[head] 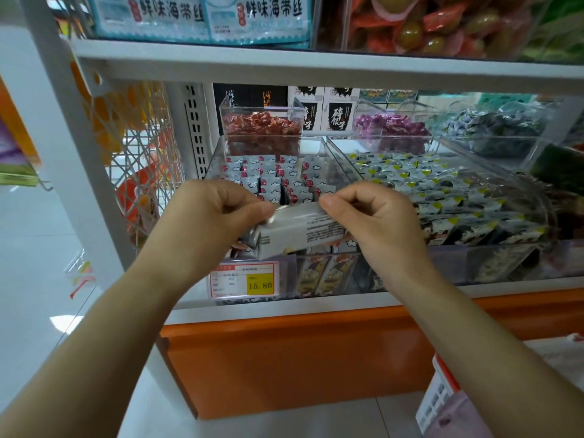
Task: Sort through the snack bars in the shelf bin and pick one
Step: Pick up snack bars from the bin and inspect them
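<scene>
Silver snack bar (297, 230): lying slanted at the centre of the view with its printed back facing up, being held over the front of the clear bin (218, 147).
Left hand (208, 213): curling its fingers round the bar's left end, with the thumb pressing on its top edge.
Right hand (376, 213): pinching the bar's upper right edge between the thumb and curled fingers.
Packed bars (268, 175): standing in rows inside the bin at 12 o'clock of the hands, showing white wrappers with clouds and red dots.
Price tag (245, 279): hanging on the bin's front at 6 o'clock of the held bar, showing 15.80 on yellow.
Neighbouring bin (493, 248): sitting at 3 o'clock, holding bars with yellow corners.
Red sweets tub (262, 128): standing behind the bin at 12 o'clock.
Purple sweets tub (392, 128): standing at 1 o'clock.
Orange panel (300, 358): running under the shelf at 6 o'clock.
</scene>
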A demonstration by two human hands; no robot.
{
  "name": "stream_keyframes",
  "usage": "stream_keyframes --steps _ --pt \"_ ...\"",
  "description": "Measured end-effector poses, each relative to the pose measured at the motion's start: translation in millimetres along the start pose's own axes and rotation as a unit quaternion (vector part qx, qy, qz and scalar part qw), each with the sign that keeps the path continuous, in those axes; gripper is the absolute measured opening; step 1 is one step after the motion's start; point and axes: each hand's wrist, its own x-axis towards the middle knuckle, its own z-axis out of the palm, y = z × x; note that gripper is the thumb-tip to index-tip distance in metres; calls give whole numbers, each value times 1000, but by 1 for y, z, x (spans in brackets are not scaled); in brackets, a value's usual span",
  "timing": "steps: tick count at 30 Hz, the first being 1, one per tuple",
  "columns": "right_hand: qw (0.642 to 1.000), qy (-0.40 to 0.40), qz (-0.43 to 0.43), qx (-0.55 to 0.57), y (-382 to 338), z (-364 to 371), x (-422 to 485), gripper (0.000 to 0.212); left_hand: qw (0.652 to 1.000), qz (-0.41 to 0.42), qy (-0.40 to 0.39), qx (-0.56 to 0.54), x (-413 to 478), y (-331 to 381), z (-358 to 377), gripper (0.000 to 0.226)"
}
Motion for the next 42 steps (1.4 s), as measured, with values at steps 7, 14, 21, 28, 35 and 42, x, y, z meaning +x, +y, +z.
stream_keyframes --steps 7,14,21,28,35,42 --pt "999 35 1 -3 4 -1 1 15 999 -2 -48 -11 -3 -2 7 29" --pt "988 -85 85 101 5 -21 11 14 999 4 -36 -37 -1 -2 4 21" --pt "985 -51 104 130 10 -17 9 21 999 -8 -21 -34 0 -5 8 20" --pt "980 -52 100 167 8 10 -3 46 987 -68 99 -108 3 -12 15 11" --pt "991 32 47 122 2 11 12 28 991 -37 130 0 14 -12 12 34" --pt "989 117 52 69 7 18 47 20 918 36 12 394 24 -29 10 45"
